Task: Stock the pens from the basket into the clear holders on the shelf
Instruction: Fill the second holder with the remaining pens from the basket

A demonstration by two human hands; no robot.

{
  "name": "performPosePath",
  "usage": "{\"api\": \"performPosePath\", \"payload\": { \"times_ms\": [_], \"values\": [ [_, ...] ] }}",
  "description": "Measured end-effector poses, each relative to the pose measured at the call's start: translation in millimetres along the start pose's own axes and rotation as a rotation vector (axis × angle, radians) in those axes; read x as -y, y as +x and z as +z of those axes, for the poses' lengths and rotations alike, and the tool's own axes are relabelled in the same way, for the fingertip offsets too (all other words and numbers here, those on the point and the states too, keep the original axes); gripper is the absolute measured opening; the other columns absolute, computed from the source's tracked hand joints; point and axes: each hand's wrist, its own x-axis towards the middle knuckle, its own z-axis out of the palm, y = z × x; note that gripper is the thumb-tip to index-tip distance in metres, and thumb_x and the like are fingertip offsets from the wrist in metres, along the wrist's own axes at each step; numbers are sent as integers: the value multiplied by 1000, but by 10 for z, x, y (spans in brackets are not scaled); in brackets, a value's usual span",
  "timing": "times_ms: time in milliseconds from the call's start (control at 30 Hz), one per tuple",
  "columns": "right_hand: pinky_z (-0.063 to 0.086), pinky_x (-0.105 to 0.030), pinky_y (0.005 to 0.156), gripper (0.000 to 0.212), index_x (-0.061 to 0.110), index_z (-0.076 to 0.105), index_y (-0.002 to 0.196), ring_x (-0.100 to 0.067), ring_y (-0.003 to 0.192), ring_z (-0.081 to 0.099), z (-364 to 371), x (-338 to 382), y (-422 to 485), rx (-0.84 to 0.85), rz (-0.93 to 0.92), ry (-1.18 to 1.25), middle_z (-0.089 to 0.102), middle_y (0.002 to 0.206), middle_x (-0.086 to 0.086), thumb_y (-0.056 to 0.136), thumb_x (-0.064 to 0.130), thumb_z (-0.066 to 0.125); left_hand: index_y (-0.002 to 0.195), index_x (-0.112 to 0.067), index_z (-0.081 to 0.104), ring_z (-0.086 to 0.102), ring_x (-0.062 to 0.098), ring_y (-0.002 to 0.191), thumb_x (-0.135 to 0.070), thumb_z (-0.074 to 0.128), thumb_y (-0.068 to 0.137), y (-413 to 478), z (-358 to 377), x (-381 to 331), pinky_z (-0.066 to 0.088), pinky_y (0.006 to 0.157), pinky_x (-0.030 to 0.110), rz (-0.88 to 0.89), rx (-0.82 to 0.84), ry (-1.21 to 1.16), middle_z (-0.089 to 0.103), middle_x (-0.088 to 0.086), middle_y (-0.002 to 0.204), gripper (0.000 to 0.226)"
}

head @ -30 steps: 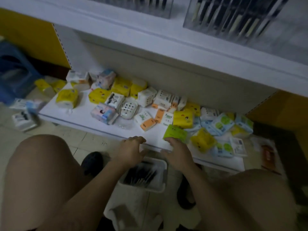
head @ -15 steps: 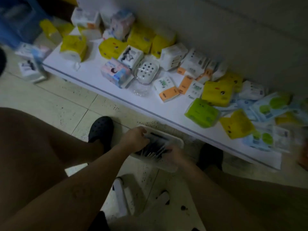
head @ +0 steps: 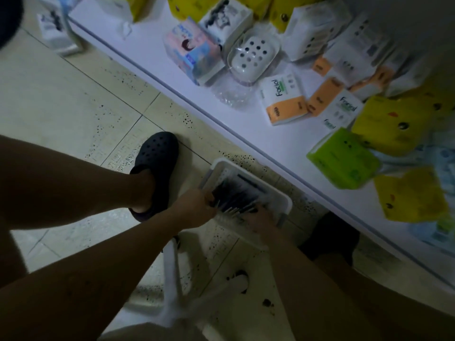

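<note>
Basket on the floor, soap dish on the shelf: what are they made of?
Basket: looks like moulded white plastic, semi-gloss, with a thin rim and a perforated wall. Soap dish: likely smooth white plastic with round drain holes, wrapped in clear crinkled film. The frame is dim and blurred, so neither is certain.

You look down on a pale tiled floor [head: 61, 99] flecked with dark specks, in dim light. A low white shelf [head: 283, 143] runs slantwise from upper left to lower right, strewn with yellow tissue packs [head: 391, 124], a green pack [head: 344, 158] and a holed white soap dish [head: 253, 57]. Near the bottom edge you see a blurred white frame [head: 172, 279].
</note>
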Motion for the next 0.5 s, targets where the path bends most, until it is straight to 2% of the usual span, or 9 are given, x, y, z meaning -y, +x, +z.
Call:
{"api": "performPosePath", "payload": {
  "times_ms": [33, 133, 167, 233, 267, 333, 433, 500],
  "values": [
    [43, -32, 76, 40, 9, 49, 131, -23, 87, 53, 19, -34, 43, -11, 12, 14, 55, 106, -8, 93, 14, 61, 119, -6, 60, 61, 26, 104, -21, 59, 91, 16, 28, 35, 50, 86, 33, -13, -2, -21, 63, 14, 116, 31],
    [42, -25, 73, 36, 10, 51, 131, -24, 100, 55, 95, -101, 124, -32, 1, 36, 58, 125, -7, 96, 13, 55, 127, -12, 54, 58, 22, 110, -24, 61, 91, 15, 67, 87, 48, 92, 31, -6, 8, -35, 59, 9, 122, 38],
    [39, -24, 68, 29, 12, 54, 127, -25, 96, 54, 106, -115, 139, -27, -2, 9, 59, 122, -7, 98, 15, 52, 128, -13, 53, 57, 22, 110, -25, 61, 91, 30, 85, 98, 49, 93, 31, -4, 15, -27, 58, 9, 122, 39],
    [36, -19, 54, 15, 14, 59, 110, -18, 73, 49, 119, -104, 116, -93, -8, 67, 62, 97, -5, 98, 13, 50, 126, -14, 54, 57, 22, 110, -26, 60, 92, 60, 108, 84, 49, 94, 33, 14, 23, -2, 58, 10, 123, 37],
    [37, -11, 50, 11, 14, 59, 104, -11, 66, 46, 117, -97, 104, -123, -12, 125, 58, 84, 0, 97, 10, 51, 125, -13, 55, 57, 22, 111, -25, 59, 92, 79, 120, 66, 49, 95, 33, 25, 26, 7, 59, 10, 123, 35],
    [40, -6, 55, 17, 9, 63, 108, -3, 65, 48, 102, -123, 84, -187, -15, 179, 56, 79, 7, 93, 8, 55, 122, -12, 57, 58, 23, 110, -23, 57, 93, 139, 162, 30, 49, 96, 35, 29, 37, 13, 61, 11, 120, 31],
    [45, -22, 76, 29, 6, 63, 118, -17, 86, 59, 135, -145, 53, -232, -41, 248, 67, 106, -7, 92, 15, 56, 117, -11, 60, 61, 23, 103, -25, 56, 93, 265, 228, 15, 52, 92, 38, 49, 46, 25, 64, 10, 113, 28],
    [49, -30, 87, 33, 10, 62, 123, -22, 101, 62, 154, -147, 15, -271, -48, 309, 66, 118, -7, 92, 18, 58, 117, -12, 60, 60, 19, 95, -27, 55, 94, 392, 276, 19, 53, 86, 32, 67, 38, 46, 64, 8, 112, 28]
  ]
}}
